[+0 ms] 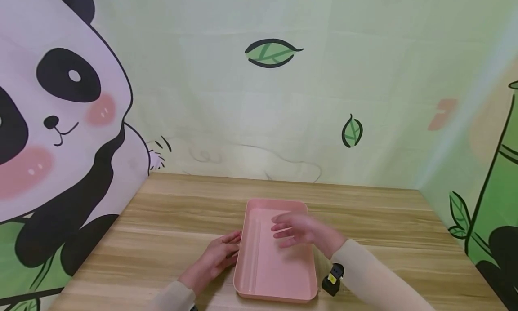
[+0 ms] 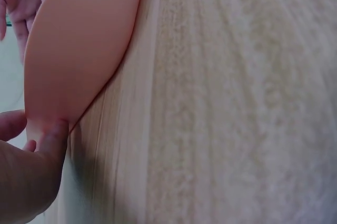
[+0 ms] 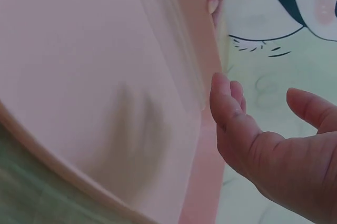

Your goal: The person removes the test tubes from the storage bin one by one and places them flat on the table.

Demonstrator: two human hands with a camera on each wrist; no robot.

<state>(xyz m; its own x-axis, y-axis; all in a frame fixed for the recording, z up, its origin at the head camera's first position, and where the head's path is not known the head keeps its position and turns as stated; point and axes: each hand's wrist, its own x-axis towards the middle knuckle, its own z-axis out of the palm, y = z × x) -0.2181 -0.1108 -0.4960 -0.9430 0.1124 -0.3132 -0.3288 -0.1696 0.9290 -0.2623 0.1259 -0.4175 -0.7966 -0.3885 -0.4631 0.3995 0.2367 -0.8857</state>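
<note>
A pink rectangular tray (image 1: 283, 279) with rounded corners and low walls lies on the wooden table. Along its left inner side runs a clear, ridged strip (image 1: 254, 257); whether it is part of the tray, I cannot tell. My left hand (image 1: 216, 259) is at the tray's left side, its fingertips against the outer wall (image 2: 79, 39). Over the tray's right half hovers my right hand (image 1: 297, 232), fingers spread and relaxed, holding nothing. In the right wrist view its shadow falls on the tray floor (image 3: 68, 76), and the hand (image 3: 279, 155) is apart from it.
The wooden table (image 1: 174, 212) extends around the tray. Behind it stands a pale green backdrop (image 1: 194, 77) printed with leaves, with a large panda (image 1: 93, 135) at left and a green bamboo stalk (image 1: 497, 189) at right. A black device (image 1: 333, 279) is on the right wrist.
</note>
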